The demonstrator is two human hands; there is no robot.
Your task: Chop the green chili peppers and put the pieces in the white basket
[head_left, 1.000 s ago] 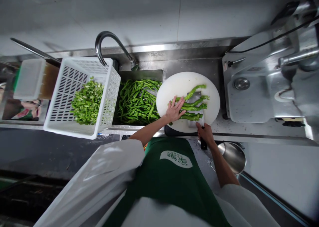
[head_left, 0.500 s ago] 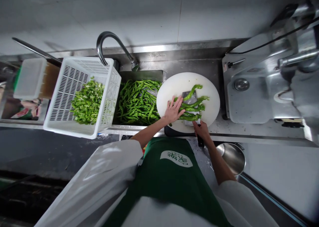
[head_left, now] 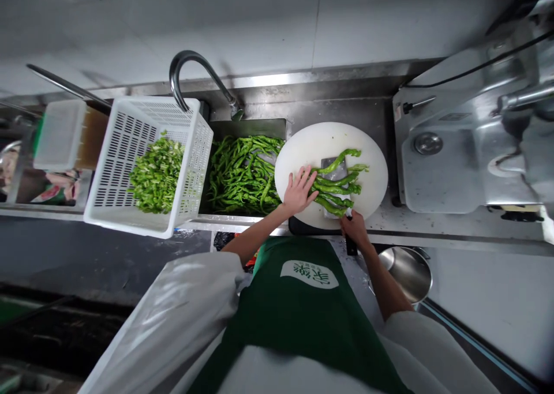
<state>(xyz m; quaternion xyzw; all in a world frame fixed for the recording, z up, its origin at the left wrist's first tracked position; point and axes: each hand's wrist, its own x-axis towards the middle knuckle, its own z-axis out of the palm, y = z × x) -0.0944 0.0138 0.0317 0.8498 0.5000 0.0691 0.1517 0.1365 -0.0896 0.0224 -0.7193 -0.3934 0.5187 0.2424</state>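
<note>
My left hand (head_left: 298, 192) lies with fingers spread over the left ends of several long green peppers (head_left: 340, 182) on a round white cutting board (head_left: 298, 146). Below it, at the near edge of the board, my right hand (head_left: 355, 228) is closed around the black handle of a cleaver (head_left: 331, 164). The cleaver's broad grey blade lies beneath the peppers, which cover much of it. Their tips point right, fanned out a little. The pepper ends under my left palm are hidden.
Left of the board, a sink (head_left: 225, 127) holds many green peppers under a curved faucet (head_left: 190, 53). A white basket (head_left: 104, 209) with chopped greens stands farther left. A metal machine (head_left: 441, 169) is to the right; a steel pot (head_left: 411, 276) sits below the counter edge.
The view has shifted slightly. On the board my left hand has slid a little left, and the pepper tips sit slightly farther right. My right hand still grips the cleaver.
</note>
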